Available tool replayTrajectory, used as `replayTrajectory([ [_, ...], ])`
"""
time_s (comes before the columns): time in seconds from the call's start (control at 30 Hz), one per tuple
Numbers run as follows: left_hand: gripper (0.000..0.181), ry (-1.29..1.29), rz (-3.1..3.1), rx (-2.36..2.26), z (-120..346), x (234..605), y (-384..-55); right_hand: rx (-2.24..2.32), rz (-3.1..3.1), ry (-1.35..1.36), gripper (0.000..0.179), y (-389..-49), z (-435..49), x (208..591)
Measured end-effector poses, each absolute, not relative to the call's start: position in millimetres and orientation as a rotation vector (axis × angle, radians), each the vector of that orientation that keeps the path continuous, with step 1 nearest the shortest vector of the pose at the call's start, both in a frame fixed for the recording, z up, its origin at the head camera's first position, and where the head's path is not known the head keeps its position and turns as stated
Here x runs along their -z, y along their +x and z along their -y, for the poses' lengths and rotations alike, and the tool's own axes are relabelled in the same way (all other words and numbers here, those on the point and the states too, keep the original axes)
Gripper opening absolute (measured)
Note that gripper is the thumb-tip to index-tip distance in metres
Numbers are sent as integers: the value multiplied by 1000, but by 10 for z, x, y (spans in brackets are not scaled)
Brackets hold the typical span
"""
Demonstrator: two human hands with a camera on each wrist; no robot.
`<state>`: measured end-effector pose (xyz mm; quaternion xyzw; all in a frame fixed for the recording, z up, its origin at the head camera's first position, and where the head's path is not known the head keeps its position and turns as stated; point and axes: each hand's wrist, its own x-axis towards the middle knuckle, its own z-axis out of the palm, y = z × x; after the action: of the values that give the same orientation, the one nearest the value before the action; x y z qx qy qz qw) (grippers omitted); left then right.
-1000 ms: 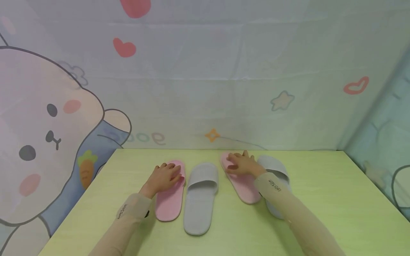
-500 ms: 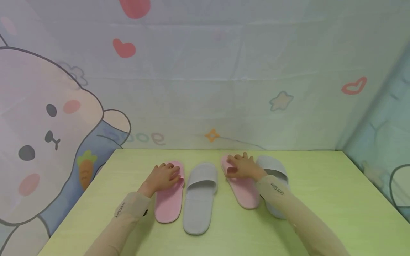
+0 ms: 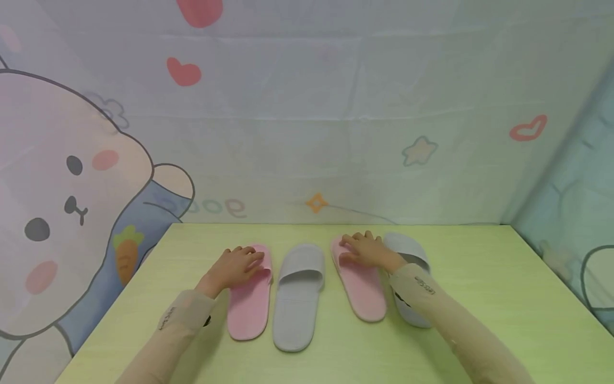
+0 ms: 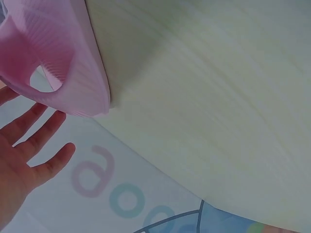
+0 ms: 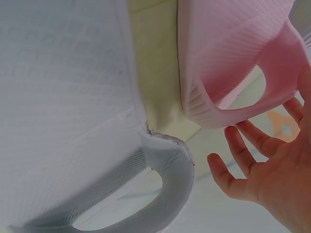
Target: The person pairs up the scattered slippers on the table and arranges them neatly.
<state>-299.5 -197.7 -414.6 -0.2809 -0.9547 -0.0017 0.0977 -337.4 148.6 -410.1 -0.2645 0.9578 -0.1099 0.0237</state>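
On the left of the table, a pink slipper (image 3: 248, 314) lies toe away from me. My left hand (image 3: 233, 268) holds its strap from above, fingers spread, the little finger free of it in the left wrist view. A second pink slipper (image 3: 365, 298) lies slightly slanted right of the middle. My right hand (image 3: 368, 252) holds that slipper's strap (image 5: 286, 58), its thumb and fingertips touching the band. Between the pink ones lies a grey slipper (image 3: 295, 320). Another grey slipper (image 3: 408, 245) lies at the right, partly hidden under my right forearm.
The light yellow-green table (image 3: 489, 298) stretches past the slippers on both sides. A printed cloth (image 3: 288, 106) with a cartoon bear, hearts and a star hangs behind its back edge.
Both pink slippers have slid towards me, the left one also slightly leftward with my left hand. The right one has turned a little straighter. The grey slippers have hardly moved.
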Motion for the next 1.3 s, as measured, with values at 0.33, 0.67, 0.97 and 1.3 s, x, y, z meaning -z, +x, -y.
replayTrajectory([
  [0.33,31,-859,2854,29,2063,4114,-2919,354,-2966,-866,34,-3336,-1477,4106],
  [0.67,32,-814,2900,80,2116,4103,-2910,323,-3007,-906,33,-3321,-1508,4098],
  [0.97,32,-812,2904,90,2213,4089,-2887,371,-3020,-970,33,-3286,-1452,3991],
  [1.3,32,-811,2911,108,2292,4065,-2841,461,-2966,-1029,34,-3216,-1329,3876],
])
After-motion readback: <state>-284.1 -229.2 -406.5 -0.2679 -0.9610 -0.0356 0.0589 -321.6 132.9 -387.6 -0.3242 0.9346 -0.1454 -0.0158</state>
